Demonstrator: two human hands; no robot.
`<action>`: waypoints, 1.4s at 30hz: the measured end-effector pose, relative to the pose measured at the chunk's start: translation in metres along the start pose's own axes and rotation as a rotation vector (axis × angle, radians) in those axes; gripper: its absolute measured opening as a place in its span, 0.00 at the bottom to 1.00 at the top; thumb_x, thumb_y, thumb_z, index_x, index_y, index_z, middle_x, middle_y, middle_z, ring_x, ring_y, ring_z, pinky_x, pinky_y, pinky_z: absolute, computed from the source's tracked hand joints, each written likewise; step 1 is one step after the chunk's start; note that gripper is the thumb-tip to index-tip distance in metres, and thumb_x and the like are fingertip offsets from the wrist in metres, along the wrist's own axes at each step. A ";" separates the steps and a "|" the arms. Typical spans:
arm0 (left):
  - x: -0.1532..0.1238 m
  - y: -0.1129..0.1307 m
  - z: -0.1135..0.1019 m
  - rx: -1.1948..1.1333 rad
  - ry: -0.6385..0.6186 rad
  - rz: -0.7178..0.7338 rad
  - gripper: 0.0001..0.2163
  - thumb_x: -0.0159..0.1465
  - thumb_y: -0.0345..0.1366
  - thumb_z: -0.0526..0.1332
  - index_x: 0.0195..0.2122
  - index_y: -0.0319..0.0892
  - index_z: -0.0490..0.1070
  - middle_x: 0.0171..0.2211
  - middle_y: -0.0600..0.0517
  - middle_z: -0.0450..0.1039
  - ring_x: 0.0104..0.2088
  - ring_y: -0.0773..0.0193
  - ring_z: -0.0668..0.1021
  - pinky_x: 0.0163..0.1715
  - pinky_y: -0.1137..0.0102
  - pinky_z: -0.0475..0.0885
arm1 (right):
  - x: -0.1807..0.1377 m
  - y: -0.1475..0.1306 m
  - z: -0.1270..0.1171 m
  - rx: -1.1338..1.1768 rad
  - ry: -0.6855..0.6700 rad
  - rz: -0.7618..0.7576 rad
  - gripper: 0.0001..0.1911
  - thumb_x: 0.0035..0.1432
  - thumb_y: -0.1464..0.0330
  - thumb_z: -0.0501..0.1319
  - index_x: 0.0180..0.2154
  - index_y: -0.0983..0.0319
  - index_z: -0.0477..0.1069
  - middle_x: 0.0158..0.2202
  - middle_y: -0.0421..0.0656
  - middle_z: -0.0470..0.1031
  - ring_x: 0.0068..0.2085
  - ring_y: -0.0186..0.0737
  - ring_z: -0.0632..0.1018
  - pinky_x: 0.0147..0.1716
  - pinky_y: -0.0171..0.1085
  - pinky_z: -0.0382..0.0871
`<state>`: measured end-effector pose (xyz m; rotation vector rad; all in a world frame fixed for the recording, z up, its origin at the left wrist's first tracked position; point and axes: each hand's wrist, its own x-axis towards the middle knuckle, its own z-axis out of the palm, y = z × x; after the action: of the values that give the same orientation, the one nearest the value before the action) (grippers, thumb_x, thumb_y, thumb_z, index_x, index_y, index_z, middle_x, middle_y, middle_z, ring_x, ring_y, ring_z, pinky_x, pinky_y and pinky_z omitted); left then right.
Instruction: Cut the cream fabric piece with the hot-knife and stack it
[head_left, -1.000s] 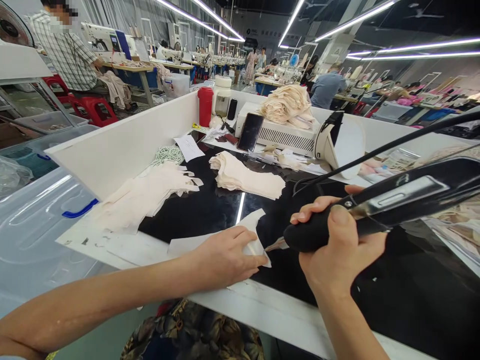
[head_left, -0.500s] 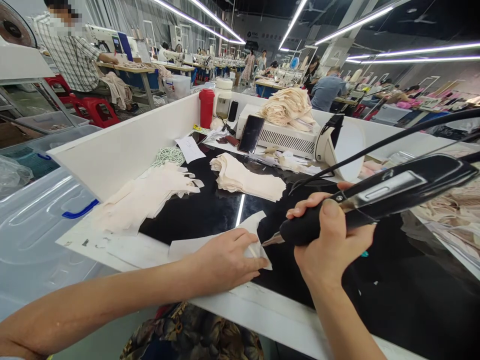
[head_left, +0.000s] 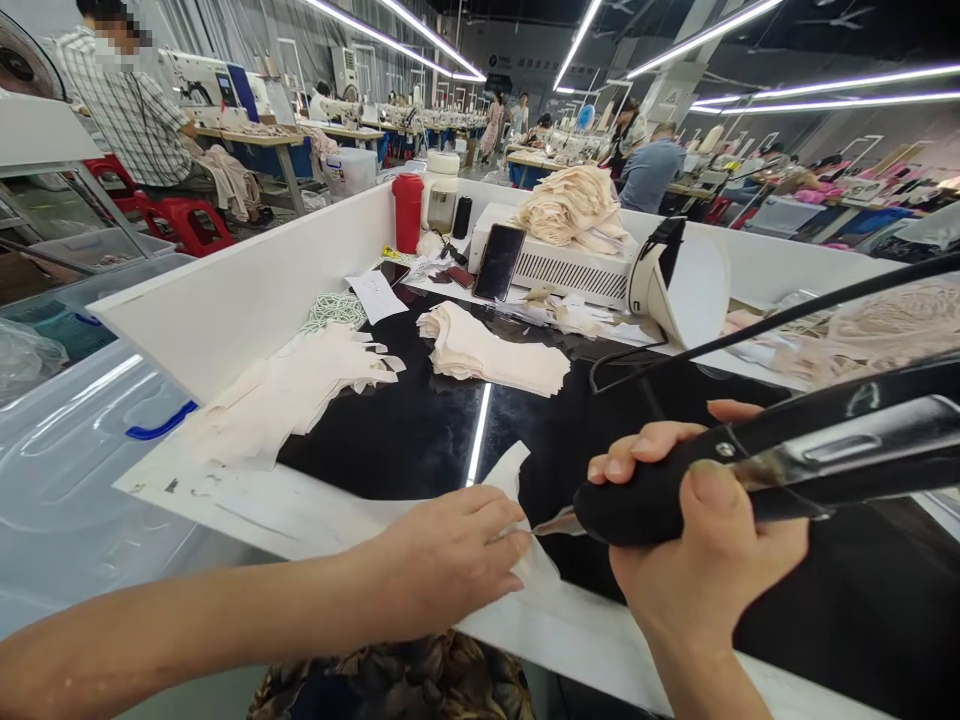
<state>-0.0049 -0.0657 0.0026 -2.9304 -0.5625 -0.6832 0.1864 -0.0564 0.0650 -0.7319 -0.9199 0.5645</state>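
Note:
My left hand (head_left: pixel 457 555) is closed on a small pale fabric piece (head_left: pixel 512 468) near the table's front edge, with thumb and fingers pinching it. Part of the cloth stands out above the fingers and part hangs below them. In my right hand (head_left: pixel 709 545) is a black corded hand tool (head_left: pixel 637 508) with a silver plate along its body and a pointed metal tip (head_left: pixel 559 522). That tip meets the fabric right beside my left fingertips. Whether it presses into the cloth I cannot tell.
Stacks of cream fabric pieces lie on the black tabletop, one at left (head_left: pixel 292 390) and one in the middle (head_left: pixel 491 350). Behind stand a red bottle (head_left: pixel 407 213), a phone (head_left: pixel 499 262), a white vented box (head_left: pixel 570 268) and a lamp (head_left: pixel 690 290). A cable (head_left: pixel 750 325) crosses at right.
Both hands have moved slightly toward the table's front edge. The tool has shifted right and lower in view, its tip now at my left fingertips. The fabric piece is turned and more covered.

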 end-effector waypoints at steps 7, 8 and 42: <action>-0.004 -0.027 0.004 -0.158 -0.030 -0.017 0.09 0.83 0.37 0.63 0.56 0.38 0.79 0.54 0.42 0.83 0.57 0.55 0.84 0.64 0.62 0.80 | -0.002 0.001 0.001 0.009 0.000 -0.008 0.22 0.55 0.63 0.80 0.48 0.55 0.76 0.28 0.33 0.79 0.22 0.38 0.77 0.22 0.37 0.77; -0.004 -0.028 0.003 -0.162 -0.033 -0.019 0.09 0.83 0.37 0.63 0.57 0.38 0.80 0.55 0.42 0.83 0.57 0.55 0.84 0.65 0.62 0.79 | -0.002 0.001 0.001 0.010 -0.002 -0.009 0.22 0.56 0.63 0.80 0.48 0.55 0.76 0.28 0.33 0.79 0.22 0.38 0.78 0.22 0.36 0.77; -0.008 -0.030 0.007 -0.148 -0.025 -0.040 0.13 0.81 0.43 0.67 0.60 0.44 0.84 0.61 0.37 0.78 0.61 0.50 0.80 0.66 0.57 0.78 | 0.008 0.012 0.012 0.015 0.063 -0.018 0.21 0.56 0.64 0.78 0.48 0.56 0.74 0.29 0.32 0.77 0.22 0.36 0.76 0.24 0.36 0.77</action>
<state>-0.0200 -0.0391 -0.0079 -3.0757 -0.5996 -0.7234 0.1785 -0.0393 0.0652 -0.7236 -0.8622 0.5295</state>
